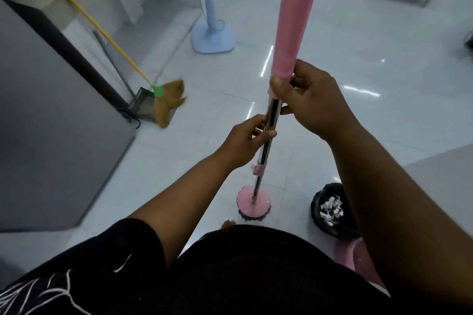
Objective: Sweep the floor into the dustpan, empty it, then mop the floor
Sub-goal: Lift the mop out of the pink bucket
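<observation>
I hold a pink spin mop [291, 33] upright before me. My right hand [312, 100] grips the lower end of its pink grip sleeve. My left hand [245, 140] holds the steel shaft just below. The round pink mop head [253, 203] rests on the white tiled floor [320, 64] near my feet. A yellow-handled broom [163, 100] with tan bristles leans at the left, over a grey dustpan [142, 106]. A black-lined bin [330, 208] at the lower right holds scraps of white paper.
A tall grey cabinet [51, 120] stands at the left, with a black cord on the floor beside it. A light blue fan stand [212, 36] sits ahead. A pink mop bucket [358, 261] shows by my right arm. White furniture lines the far wall.
</observation>
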Demonstrator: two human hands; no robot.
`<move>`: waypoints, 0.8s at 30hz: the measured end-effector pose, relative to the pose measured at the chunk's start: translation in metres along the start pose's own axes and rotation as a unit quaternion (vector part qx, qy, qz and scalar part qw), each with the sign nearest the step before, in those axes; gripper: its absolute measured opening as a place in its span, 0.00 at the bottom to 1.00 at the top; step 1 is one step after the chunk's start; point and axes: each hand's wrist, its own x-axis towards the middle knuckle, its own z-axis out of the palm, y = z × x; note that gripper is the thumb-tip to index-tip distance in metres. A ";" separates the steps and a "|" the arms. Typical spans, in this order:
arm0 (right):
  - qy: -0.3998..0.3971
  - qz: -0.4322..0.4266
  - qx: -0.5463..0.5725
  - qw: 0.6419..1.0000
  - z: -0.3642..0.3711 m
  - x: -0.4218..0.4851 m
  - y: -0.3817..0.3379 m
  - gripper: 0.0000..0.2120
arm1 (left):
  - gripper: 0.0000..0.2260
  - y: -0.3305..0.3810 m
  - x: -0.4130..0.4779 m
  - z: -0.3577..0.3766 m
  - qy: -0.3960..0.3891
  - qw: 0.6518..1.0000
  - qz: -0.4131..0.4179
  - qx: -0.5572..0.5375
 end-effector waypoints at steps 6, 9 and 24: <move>-0.073 -0.042 -0.018 0.996 0.070 0.033 -0.042 0.17 | 0.05 -0.039 -0.033 -0.068 0.108 0.993 -0.027 -0.028; -0.115 -0.077 -0.029 0.990 0.102 0.047 -0.058 0.13 | 0.07 -0.056 -0.049 -0.096 0.149 0.987 -0.052 -0.026; -0.338 -0.137 -0.055 0.930 0.240 0.100 -0.078 0.12 | 0.07 -0.115 -0.102 -0.180 0.319 0.923 -0.215 -0.018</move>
